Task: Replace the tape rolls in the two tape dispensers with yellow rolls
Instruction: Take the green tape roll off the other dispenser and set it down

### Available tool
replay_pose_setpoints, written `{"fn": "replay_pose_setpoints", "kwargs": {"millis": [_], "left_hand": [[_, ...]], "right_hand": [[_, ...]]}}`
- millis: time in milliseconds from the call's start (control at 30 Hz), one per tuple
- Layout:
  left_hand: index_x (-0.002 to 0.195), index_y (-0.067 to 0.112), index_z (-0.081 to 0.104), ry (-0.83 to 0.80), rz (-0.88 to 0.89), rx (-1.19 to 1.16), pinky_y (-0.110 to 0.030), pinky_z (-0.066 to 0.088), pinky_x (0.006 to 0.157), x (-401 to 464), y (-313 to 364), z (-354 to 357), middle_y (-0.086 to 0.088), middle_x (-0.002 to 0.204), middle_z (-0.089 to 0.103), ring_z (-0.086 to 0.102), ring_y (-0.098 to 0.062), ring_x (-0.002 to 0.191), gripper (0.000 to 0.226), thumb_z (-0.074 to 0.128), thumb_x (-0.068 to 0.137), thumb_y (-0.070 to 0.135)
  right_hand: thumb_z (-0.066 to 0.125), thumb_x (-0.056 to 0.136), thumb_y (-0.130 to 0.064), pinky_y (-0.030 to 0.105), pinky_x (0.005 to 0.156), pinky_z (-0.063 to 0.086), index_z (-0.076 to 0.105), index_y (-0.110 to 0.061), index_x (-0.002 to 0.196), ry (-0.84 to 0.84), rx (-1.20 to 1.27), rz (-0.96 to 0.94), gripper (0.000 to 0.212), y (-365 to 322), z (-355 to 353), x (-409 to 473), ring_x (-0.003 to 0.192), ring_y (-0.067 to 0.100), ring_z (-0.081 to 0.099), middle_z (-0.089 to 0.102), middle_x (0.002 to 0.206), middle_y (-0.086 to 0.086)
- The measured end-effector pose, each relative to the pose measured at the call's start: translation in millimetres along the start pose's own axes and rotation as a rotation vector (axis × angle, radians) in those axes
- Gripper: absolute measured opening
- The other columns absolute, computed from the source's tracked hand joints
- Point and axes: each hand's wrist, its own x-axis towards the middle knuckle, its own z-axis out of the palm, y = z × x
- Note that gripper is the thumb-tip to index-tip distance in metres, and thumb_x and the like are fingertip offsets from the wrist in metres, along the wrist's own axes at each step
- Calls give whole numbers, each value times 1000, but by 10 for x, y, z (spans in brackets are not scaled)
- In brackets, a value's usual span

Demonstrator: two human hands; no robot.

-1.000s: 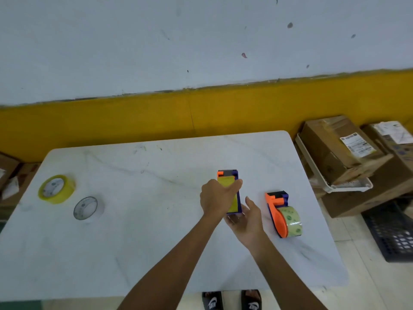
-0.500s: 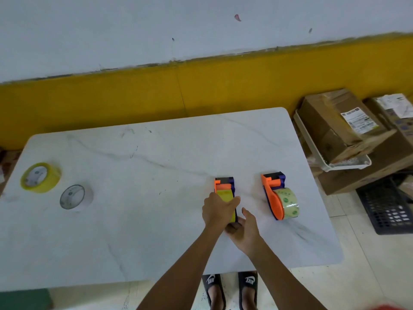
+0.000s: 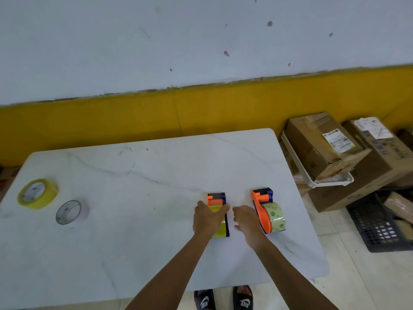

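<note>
Dispensers (image 3: 218, 211) near table's (image 3: 134, 253) right edge.

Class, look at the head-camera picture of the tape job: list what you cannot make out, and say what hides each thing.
1. Head view: most of the yellow roll in the left dispenser; the left hand covers it.
2. Head view: print on the box labels; too small and blurred.
3. Head view: the person's feet; the table edge and the picture's bottom edge cut them off.
4. Head view: the right dispenser's far side; its clear roll hides it.

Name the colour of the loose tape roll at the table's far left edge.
Yellow tape roll with a white core, clearest in the head view.
</note>
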Motion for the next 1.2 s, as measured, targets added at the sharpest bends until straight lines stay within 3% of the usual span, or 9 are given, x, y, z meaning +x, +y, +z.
{"fn": "replay_pose_setpoints", "kwargs": {"millis": [100,200,367,533,733,900,1067,1167,1200], "left_hand": [[129,4,42,-8,119,-98,-38,49,93,26,254,-232,-11,125,54,56,-24,107,73,65,80,52],[139,6,38,14,220,-125,-34,44,98,26,622,-511,-13,136,52,53,-26,121,66,58,88,43],[136,9,44,50,335,-94,-28,41,80,-33,1142,-808,-11,131,56,54,-19,102,46,50,95,29],[132,10,48,32,353,-88,-28,41,80,-49,1317,-745,-10,130,56,50,-17,98,40,48,96,26],[121,10,54,-36,301,-140,-28,43,75,-69,1381,-496,-10,118,61,57,-21,100,30,45,95,23],[117,10,56,-120,276,-174,-29,45,74,-93,1369,-125,-9,114,63,60,-23,102,30,45,92,22],[104,5,57,-222,232,-161,-27,42,64,-197,1239,370,-11,104,63,57,-20,84,25,43,89,19],[82,11,50,-240,183,-108,-25,34,53,-270,1110,662,-4,82,54,46,-13,65,12,42,89,16],[79,13,48,-245,158,-100,-25,34,52,-288,1061,748,-4,81,55,46,-13,63,12,41,88,16]], "right_hand": [[54,89,-16,44,94,53,54,-23,69,-55,-32,-149,21,-342,-34,-155,84,22,59,59,78,-1],[53,83,-18,51,91,54,59,-14,72,-21,-81,-260,13,-697,-31,-209,82,25,61,63,82,7],[48,83,-15,53,87,54,57,-4,79,7,-125,-418,15,-1194,-129,-399,76,22,53,57,80,10],[50,89,-17,48,89,54,61,8,103,55,-136,-477,31,-1307,-350,-344,81,21,55,61,91,16],[51,88,-18,52,89,53,61,10,101,127,-131,-493,32,-1225,-633,-240,88,32,61,64,103,27],[49,85,-14,52,84,54,59,14,98,182,-143,-385,32,-1024,-884,-52,79,22,48,58,93,31],[44,92,-2,13,62,52,58,-14,90,194,-316,-362,18,-742,-1157,9,72,10,57,61,83,3],[38,94,3,23,87,51,62,-3,111,204,-300,-312,30,-483,-1348,207,107,21,62,65,113,10],[49,89,3,25,83,53,67,-2,103,166,-401,-295,23,-365,-1365,363,102,23,66,68,107,13]]}}
